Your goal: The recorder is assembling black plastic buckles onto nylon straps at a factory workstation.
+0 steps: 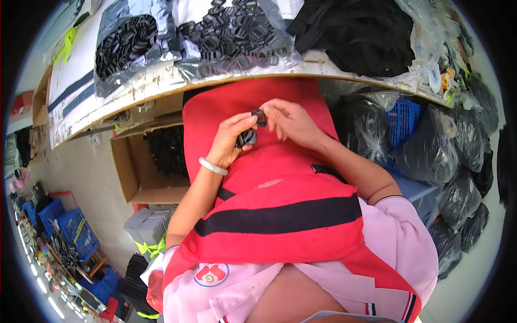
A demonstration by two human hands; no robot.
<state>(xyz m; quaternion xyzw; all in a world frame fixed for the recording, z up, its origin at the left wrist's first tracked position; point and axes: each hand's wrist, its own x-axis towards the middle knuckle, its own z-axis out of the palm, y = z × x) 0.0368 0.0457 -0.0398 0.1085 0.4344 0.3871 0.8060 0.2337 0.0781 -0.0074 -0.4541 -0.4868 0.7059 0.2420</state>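
buckles [246, 139] in left hand [228, 137], 2 buckle-filled bags [166, 33], carton [124, 169] of black pieces [164, 151]

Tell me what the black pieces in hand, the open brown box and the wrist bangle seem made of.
Black pieces: probably hard plastic, semi-glossy, judging by bright highlights. Brown box: likely cardboard, matte, with thin, stiff flaps. Bangle: smooth, pale, rigid-looking ring, perhaps stone or plastic.
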